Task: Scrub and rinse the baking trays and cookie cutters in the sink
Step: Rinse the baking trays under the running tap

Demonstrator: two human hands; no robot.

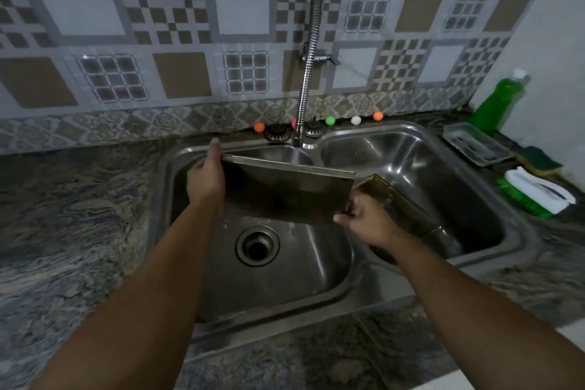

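From the head view I see a double sink [354, 291]: a second tray [400, 199] leans in the right basin. My left hand [205, 177] and right hand [364, 218] both grip a dark tray [285, 193] by its edges, tilted over the left basin under the tap [308, 73] (I can't tell if water runs). A soap bottle [500, 101], sponge [538, 161] and brush [535, 196] sit on the granite counter [72, 215].

**Colours and patterns at the sink**

Steel-grey double sink [493, 199], dark brownish baking tray [285, 196], second tray [402, 199] olive-gold. Wall tiles [158, 25] grey-white with brown squares and checks; floral border below. Counter [69, 215] marbled grey-blue-tan. Green soap bottle [500, 101], white cap. Green-white brush [535, 196]. Orange, green, white balls [330, 120].
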